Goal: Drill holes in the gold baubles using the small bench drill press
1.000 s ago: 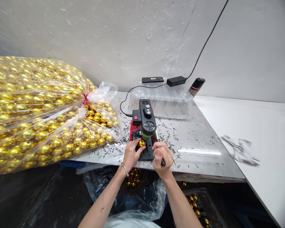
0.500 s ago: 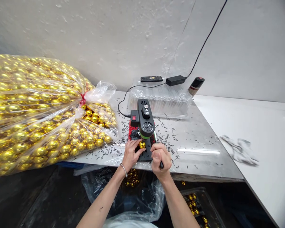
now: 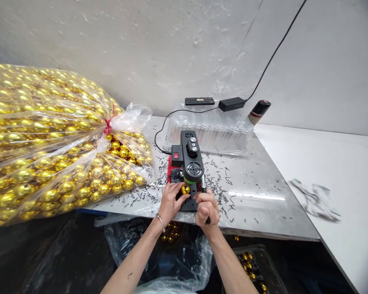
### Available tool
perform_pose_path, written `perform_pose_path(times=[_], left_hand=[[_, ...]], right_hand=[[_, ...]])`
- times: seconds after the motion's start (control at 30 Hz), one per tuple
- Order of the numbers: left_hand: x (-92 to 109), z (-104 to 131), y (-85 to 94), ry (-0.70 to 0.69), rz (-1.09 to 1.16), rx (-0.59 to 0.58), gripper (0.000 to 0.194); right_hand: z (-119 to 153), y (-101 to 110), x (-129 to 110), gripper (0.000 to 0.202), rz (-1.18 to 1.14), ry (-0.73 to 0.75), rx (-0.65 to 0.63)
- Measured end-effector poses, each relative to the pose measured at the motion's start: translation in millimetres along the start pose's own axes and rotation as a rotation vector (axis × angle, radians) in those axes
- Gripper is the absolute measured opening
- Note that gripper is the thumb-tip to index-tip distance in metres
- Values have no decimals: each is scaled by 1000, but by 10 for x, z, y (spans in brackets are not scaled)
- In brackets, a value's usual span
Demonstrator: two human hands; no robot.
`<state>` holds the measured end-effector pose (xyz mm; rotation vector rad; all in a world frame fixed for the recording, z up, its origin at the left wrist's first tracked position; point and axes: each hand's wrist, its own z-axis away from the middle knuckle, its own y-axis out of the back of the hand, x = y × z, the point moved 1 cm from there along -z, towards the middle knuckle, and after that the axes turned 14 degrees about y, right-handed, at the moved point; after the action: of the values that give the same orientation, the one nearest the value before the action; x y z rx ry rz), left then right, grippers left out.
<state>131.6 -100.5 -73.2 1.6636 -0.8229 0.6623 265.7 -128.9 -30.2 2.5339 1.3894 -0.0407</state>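
A small black machine (image 3: 192,157) with round vents and a red switch stands near the table's front edge. Beneath its head sits a shiny gold ball (image 3: 185,189), pinched between the thumb and fingers of my left hand (image 3: 171,200). My right hand (image 3: 207,209) is wrapped round the machine's black-gripped lever (image 3: 207,221), just right of the ball. Around the machine's base, black shavings (image 3: 217,179) lie scattered. The ball's underside is hidden.
At the left bulges a big clear bag of gold balls (image 3: 49,147). Behind the machine are a clear plastic box (image 3: 221,139), a black adapter (image 3: 232,104) and a can (image 3: 259,111). Gloves (image 3: 315,199) lie right. Below the edge hangs an open plastic bag (image 3: 187,261).
The machine and table appear slightly further right as the view shifts. Both hands keep their holds on the ball and the lever; the right hand looks a little lower relative to the machine.
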Motion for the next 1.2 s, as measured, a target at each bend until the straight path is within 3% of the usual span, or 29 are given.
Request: perform_pose_path(times=[0.2,0.43,0.57,0.73,0.83,0.93,0.97,1.07,1.13,1.2], left_hand=[[-7,6,-4,-12,17,13,31],[27,3,24,-4,30,60,31],[43,391,140,-86,-5,82,38],[-79,1141,173,-223,-81,-70,42],[-158,1253,203,-230,-86,-54,50],[-185,920,404,-180,-58,80,36],[-188,723,516,-153,-71,148,26],[-207,13,906,-20,-258,337,23],[-240,-440,1114,102,-431,293,23],[-291,-790,1216,248,-577,128,22]], right_hand=[[28,3,28,27,-15,81,-81],[-521,118,-116,27,-75,-92,26],[-677,165,-163,26,-99,-140,-10],[-489,126,-151,27,-101,-106,28],[-392,94,-130,27,-107,-126,68],[-371,82,-124,28,-110,-131,75],[-375,80,-124,28,-109,-133,77],[-393,78,-129,28,-105,-129,84],[-406,77,-134,28,-103,-110,78],[-417,78,-139,28,-100,-94,68]])
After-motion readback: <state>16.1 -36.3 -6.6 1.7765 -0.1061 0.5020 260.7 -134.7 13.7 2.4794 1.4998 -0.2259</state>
